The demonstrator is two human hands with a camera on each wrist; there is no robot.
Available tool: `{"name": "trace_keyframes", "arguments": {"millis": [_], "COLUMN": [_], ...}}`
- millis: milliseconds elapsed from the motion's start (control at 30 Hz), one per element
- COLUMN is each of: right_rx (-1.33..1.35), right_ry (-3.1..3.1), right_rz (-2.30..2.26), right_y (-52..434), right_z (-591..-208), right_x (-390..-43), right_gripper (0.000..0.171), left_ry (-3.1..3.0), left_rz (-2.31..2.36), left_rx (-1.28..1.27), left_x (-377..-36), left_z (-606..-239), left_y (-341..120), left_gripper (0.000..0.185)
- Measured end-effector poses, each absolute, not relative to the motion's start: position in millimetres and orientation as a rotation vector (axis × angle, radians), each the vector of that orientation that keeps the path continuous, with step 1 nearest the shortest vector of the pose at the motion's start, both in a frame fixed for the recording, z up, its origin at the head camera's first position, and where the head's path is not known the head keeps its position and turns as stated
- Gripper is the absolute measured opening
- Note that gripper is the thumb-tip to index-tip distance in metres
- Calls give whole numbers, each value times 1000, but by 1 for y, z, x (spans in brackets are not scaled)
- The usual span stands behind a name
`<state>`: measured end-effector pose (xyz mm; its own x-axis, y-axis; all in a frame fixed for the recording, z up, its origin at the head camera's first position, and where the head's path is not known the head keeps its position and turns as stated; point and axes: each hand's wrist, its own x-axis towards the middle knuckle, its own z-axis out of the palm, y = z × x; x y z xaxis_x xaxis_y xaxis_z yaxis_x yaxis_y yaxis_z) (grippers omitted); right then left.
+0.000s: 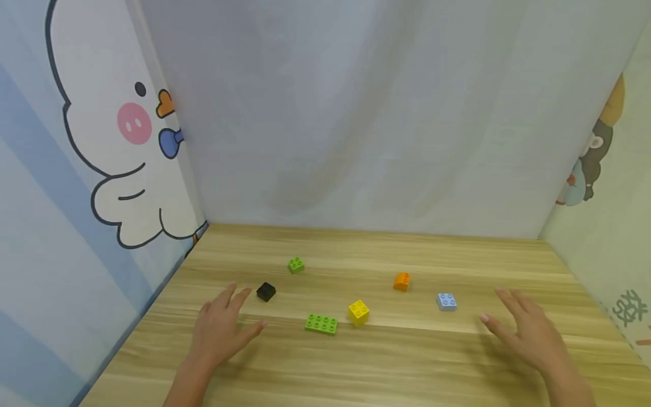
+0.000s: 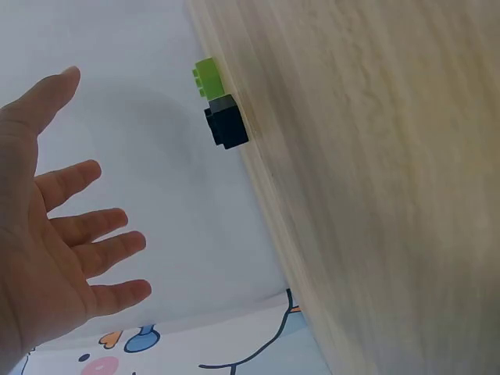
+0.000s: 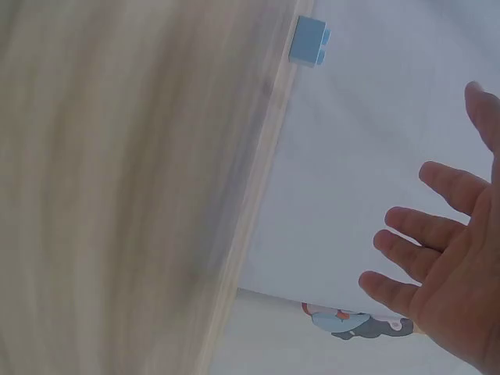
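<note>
My left hand (image 1: 220, 328) hovers over the left of the table, fingers spread and holding nothing. Nearest to it is a black brick (image 1: 266, 291), which the left wrist view shows close to a small green brick (image 2: 208, 79). On the right, my right hand (image 1: 529, 330) is also spread, its palm bare in the right wrist view. Just left of its fingertips sits a light blue brick (image 1: 446, 302). Between the hands lie a long green brick (image 1: 321, 324), a yellow brick (image 1: 358, 312) and an orange brick (image 1: 402, 281) with a curved side.
The bricks lie apart on a wood-grain table (image 1: 407, 367). A pale grey curtain (image 1: 356, 113) hangs along its back edge. Cloth with a cartoon duck (image 1: 102, 102) borders the left side, and a pale printed cloth (image 1: 605, 237) the right.
</note>
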<state>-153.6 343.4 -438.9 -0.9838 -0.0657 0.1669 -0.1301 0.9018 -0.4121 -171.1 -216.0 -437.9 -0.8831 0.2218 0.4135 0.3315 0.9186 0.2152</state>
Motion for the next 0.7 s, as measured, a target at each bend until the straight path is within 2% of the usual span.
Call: {"name": "trace_keyframes", "arguments": {"millis": [333, 700], "right_rx": [242, 263], "right_ry": [-2847, -2888], "right_rz": [774, 929], "right_y": [324, 307], "right_z": [-438, -439], "right_x": [-156, -159], "right_gripper": [68, 67], "left_ry": [-2779, -2876], "left_rz": [-583, -844], "left_rx": [-347, -308], "left_x": [-174, -175], "left_z": [-433, -437], "left_y": [-209, -206], "left_gripper": [62, 57]}}
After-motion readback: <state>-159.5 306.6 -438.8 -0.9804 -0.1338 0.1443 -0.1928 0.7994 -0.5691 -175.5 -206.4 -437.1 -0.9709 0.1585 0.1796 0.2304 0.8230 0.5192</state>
